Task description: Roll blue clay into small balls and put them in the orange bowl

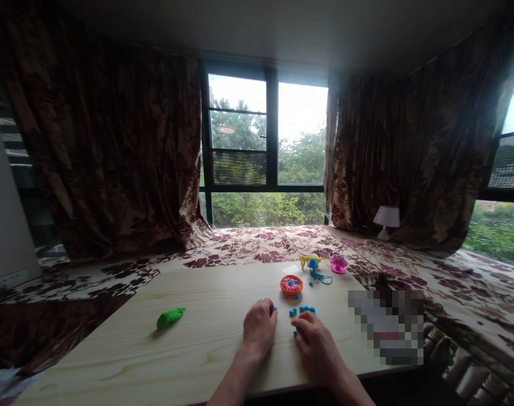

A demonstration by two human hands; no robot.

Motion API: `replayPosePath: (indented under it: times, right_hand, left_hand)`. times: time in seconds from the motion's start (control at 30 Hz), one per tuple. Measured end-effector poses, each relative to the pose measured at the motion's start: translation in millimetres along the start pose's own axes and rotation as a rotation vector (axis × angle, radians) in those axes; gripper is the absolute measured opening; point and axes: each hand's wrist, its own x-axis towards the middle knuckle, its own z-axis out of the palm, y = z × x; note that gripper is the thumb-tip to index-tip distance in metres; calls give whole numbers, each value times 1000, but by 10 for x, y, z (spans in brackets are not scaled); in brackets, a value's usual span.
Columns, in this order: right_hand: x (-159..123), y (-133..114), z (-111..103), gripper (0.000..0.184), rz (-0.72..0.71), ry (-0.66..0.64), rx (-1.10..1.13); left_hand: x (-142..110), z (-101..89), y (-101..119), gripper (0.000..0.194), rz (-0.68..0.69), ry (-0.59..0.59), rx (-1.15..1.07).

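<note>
My left hand (259,324) is closed above the table, with a small blue bead (274,309) showing at its fingertips. To its right, the fingers of my right hand (316,341) are pinched around a blue bead (298,329), and another blue bead (294,334) lies just below those fingertips. Several loose blue beads (307,309) rest on the tabletop right beyond my right hand. Farther back stands a small orange bowl (291,292) filled with pink and blue beads. The exact shape of the beads is too small to tell.
On the pale wooden table (206,293) a green toy-like piece (170,318) lies at left. Toward the back right are a blue mushroom-shaped piece (312,265), a yellow piece (304,262) and a pink piece (338,264). A blurred-out item (386,327) occupies the right edge.
</note>
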Motion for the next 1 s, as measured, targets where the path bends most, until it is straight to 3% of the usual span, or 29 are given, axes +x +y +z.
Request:
replayPosePath:
  times: [0.23,0.4,0.57,0.8,0.9,1.0]
  right_hand:
    - [-32,-2,5,23,28,33,-37]
    - [-63,3,-14,34,62,64,-9]
    - [-135,-98,67,33,27,-13,41]
    - [-94,-255,69,22,-42,-80,-153]
    - [-217,-193,63,23,-140,-63,-281]
    - [-419,-62,154,27,-387,46,-472]
  left_hand:
    - [-53,-55,-32,19,72,-39,-41]
    - [-219,-327,-137,22,35,-75,-115]
    - [-455,-624,-298,23,20,-74,-75]
    - [-534,-668,-295,25,30,-70,62]
    - [-619,-690,-268,27,22,-46,127]
    - [-779,-648,-233,31,17,-64,263]
